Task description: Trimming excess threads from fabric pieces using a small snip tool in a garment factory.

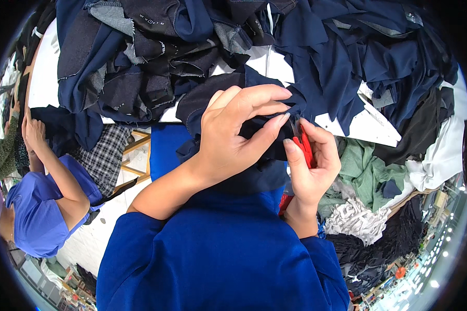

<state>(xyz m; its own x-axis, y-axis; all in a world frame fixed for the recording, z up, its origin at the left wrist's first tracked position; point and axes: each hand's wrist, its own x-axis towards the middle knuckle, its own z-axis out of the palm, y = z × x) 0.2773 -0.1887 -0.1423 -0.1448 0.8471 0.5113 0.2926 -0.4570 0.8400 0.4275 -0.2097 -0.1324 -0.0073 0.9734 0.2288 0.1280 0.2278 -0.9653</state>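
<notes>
Trimming, apparently: right hand (319, 173) pinches red snips (305, 146), left hand (228, 135) curls at navy cloth (259, 176), whether pinching I can't tell; any snip calls for steadied cloth.

Two near hands (225, 132) (319, 171), one red tool (306, 149), one person in purple (44, 207), one checked cloth (102, 158) and one pile of white strips (355, 220) are seen.

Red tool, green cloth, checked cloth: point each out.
Red tool (307, 149): head view, on its red handle.
Green cloth (367, 167): head view, middle of its crumpled surface.
Checked cloth (104, 159): head view, middle of its hanging part.
</notes>
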